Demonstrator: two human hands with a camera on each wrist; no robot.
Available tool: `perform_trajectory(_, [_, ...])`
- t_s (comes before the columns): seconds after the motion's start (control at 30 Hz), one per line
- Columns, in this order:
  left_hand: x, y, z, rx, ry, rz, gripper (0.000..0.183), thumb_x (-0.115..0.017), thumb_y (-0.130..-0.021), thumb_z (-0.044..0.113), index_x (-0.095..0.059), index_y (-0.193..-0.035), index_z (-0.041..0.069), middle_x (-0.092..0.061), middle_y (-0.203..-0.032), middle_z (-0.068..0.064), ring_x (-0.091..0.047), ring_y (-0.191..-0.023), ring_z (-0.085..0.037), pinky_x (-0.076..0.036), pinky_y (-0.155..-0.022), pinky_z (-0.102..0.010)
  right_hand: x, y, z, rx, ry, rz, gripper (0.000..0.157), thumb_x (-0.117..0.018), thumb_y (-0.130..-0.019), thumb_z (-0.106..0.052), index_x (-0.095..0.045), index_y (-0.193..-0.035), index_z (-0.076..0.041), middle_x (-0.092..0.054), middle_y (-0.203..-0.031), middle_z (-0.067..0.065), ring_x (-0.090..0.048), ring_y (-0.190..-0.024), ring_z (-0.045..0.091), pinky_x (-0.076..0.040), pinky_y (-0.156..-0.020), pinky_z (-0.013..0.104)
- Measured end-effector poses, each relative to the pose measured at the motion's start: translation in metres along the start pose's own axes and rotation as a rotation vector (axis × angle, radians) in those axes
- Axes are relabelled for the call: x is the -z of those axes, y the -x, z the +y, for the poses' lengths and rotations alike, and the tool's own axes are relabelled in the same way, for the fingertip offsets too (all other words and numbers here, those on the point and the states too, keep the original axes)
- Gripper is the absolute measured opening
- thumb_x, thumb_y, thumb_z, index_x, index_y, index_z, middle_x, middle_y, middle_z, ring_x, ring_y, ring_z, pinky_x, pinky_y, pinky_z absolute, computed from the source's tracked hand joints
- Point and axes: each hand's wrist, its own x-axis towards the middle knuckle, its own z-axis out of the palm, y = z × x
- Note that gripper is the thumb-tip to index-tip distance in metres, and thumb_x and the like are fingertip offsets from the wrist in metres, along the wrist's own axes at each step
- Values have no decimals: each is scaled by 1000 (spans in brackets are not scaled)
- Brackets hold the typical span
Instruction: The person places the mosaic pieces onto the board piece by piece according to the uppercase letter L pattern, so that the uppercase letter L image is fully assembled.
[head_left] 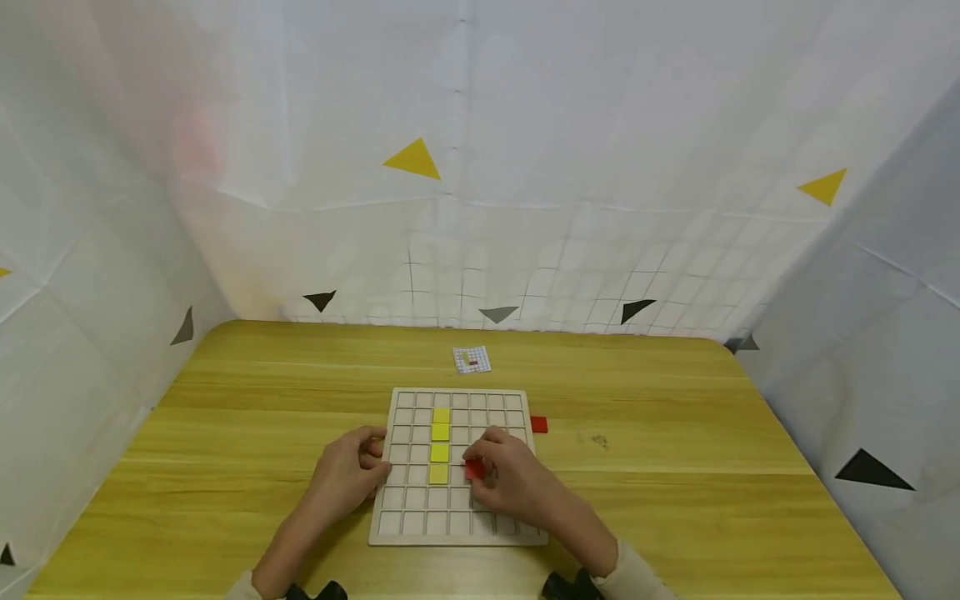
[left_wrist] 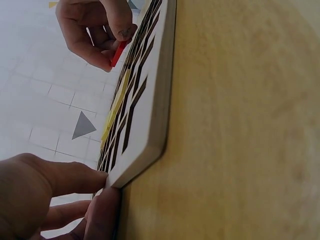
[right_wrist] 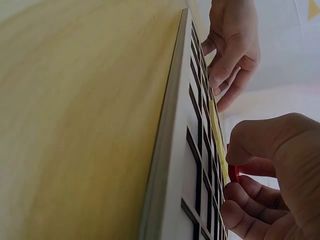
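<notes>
A pale wooden grid board (head_left: 459, 540) lies flat on the table. Four-sided yellow tiles (head_left: 440, 432), several in one column, fill cells left of its middle. At the board's left edge, my left hand (head_left: 347, 471) holds the rim, a fingertip on top and another against the side in the left wrist view. Over the right half of the grid, my right hand (head_left: 517, 479) pinches a red square tile (head_left: 474, 469) between thumb and fingers. In the right wrist view the red tile (right_wrist: 233, 172) stands tilted just above the board, partly hidden by the fingers.
Another red tile (head_left: 539, 424) lies on the wooden table (head_left: 645, 467), beside the board's right edge. Beyond the board is a small card (head_left: 472, 359) printed with a grid and coloured marks. White sheets (head_left: 600, 125) with printed triangles stand behind and at both sides.
</notes>
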Motion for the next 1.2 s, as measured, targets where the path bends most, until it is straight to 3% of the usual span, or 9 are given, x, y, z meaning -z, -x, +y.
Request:
perform_trajectory(0.33, [0,1,2,7,10,-5,48,-75,-82,-3,-62,-128,-2,-59,-98,-9,-62,-77,-16,-55,-51,-29,-5,-6,-5,30,5,-20,25,-76,-81,-10,-72,-106,-11,-55,-96,-4,-50,-77,12,-43,-63,17])
perform_trajectory(1.2, [0,-1,-1,-2,8,1,48,-75,-82,-3,-62,-128,-1,-60,-97,-8,-62,-77,-16,-55,-50,-29,-14,-10,-6,38,-3,-34,23,-76,-82,-10,-72,-105,-12,-57,-98,-3,-50,-75,7,-46,-66,15])
